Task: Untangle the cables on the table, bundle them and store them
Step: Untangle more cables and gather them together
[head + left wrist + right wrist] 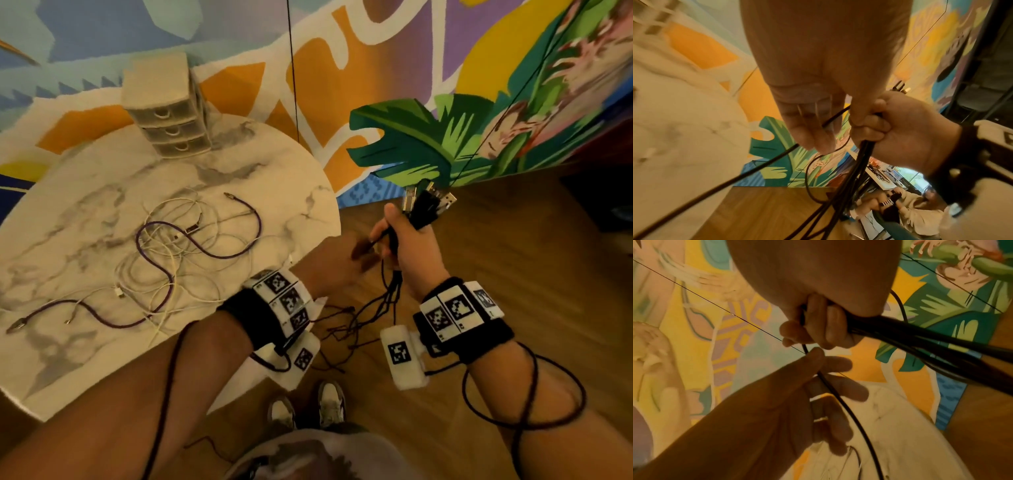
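My right hand [407,246] is off the table's right edge, fist closed round a bundle of black cables [424,209]. Their USB plugs stick out above the fist and the loose lengths [390,294] hang toward the floor. The left hand [342,260], blurred, is just left of it. The wrist views show the left hand's fingers [812,129] holding a single black cable [756,168] that runs out of the right fist [890,123]. A tangle of white cables [191,246] and a purple braided cable [157,267] lies on the round marble table [85,212].
A small white three-drawer unit [168,113] stands at the table's far edge against the painted wall. Wooden floor [513,257] lies to the right, with black cable loops [339,329] on it near my shoes [329,404]. Seated people [910,211] appear far off.
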The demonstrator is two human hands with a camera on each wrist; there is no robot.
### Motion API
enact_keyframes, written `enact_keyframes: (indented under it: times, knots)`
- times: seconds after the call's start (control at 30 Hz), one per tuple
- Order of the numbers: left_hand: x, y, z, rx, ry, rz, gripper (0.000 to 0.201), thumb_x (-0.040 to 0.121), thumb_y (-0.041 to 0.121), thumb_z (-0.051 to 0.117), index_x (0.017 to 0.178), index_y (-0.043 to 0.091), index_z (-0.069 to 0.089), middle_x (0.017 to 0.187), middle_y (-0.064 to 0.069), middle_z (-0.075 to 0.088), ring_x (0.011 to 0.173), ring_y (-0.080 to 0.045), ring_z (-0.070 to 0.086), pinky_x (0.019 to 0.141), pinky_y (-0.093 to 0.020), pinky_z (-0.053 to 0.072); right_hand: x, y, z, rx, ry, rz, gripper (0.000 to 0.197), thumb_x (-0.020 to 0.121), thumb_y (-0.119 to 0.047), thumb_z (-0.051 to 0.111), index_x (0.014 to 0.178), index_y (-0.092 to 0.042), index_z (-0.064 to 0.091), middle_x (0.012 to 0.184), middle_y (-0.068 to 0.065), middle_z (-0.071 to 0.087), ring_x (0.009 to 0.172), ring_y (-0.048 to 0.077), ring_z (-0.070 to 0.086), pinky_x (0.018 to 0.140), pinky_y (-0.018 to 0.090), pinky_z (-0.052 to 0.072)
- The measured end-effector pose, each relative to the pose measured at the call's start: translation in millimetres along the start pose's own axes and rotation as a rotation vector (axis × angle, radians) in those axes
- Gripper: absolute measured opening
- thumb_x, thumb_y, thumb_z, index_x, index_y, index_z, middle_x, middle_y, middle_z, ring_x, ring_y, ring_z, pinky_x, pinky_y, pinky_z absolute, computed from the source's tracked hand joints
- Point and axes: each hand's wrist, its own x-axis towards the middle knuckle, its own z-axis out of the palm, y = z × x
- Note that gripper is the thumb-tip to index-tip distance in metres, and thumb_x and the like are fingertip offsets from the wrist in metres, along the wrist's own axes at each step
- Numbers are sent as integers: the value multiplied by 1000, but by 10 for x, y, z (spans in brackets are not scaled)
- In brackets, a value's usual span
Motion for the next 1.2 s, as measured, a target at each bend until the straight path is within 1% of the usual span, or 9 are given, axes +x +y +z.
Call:
enact_keyframes:
  times: [0.17,0.37,0.47,0.67,0.77,0.87,1.0,1.1,1.2]
  knots:
    - [208,-312,346,-620,-14,-269,28,99,14,41,79,5,58,63,-3,57,48,-10,50,47,-21,39,22,16,-424,-109,49,-14,49,100,-39,40,86,-4,72,44,2,45,36,11,35,37,18,27]
    - [124,-969,671,1,-522,-646,37,99,32,41,122,6,52,119,-14,60,64,-21,59,57,-27,46,-5,26,-735,-76,125,7,53,100,-41,39,74,-8,72,43,1,44,38,14,32,40,23,26]
    - [165,-762,571,245,-648,-648,32,95,34,51,113,8,57,104,-10,65,68,-21,59,60,-29,49,-28,-7,-735,-66,99,12,53,100,-41,38,71,-9,70,44,0,46,36,11,34,38,21,28]
    - [343,251,376,-114,-276,100,32,79,27,71,104,34,52,105,6,56,104,-18,56,93,-35,47,-17,-85,-576,-101,26,-51,48,100,-34,40,69,-11,68,73,2,70,62,15,62,56,24,48]
    - [370,657,408,-153,-194,121,10,91,11,56,100,13,58,99,-6,60,94,-20,58,93,-39,47,29,-170,-567,-214,-25,-157,45,99,-33,44,68,-16,71,92,7,72,87,20,66,81,33,52]
    - [381,839,438,-451,-91,52,23,101,15,36,90,16,55,89,-5,56,69,2,54,68,-10,47,10,-242,-678,-207,-56,-155,45,100,-35,41,86,-5,72,77,7,69,65,7,63,55,14,48]
    - [403,961,329,-692,16,-13,37,97,8,37,63,18,42,50,7,45,45,-5,42,44,-17,38,-26,-45,-801,-19,-330,-97,28,97,-28,46,115,-8,56,72,-11,66,65,1,62,60,19,50]
    - [469,1026,120,-666,80,79,52,90,6,44,42,25,36,36,9,32,31,-9,24,35,-18,24,-52,243,-633,-237,-394,-72,9,89,-12,61,81,-13,57,62,-11,57,54,-2,52,57,14,42]
    - [534,1158,-83,-305,218,227,50,83,12,52,39,25,31,38,10,28,35,-10,22,39,-24,19,52,568,-527,-318,-166,4,44,90,-16,61,53,-19,36,41,-14,32,37,3,26,42,15,24]
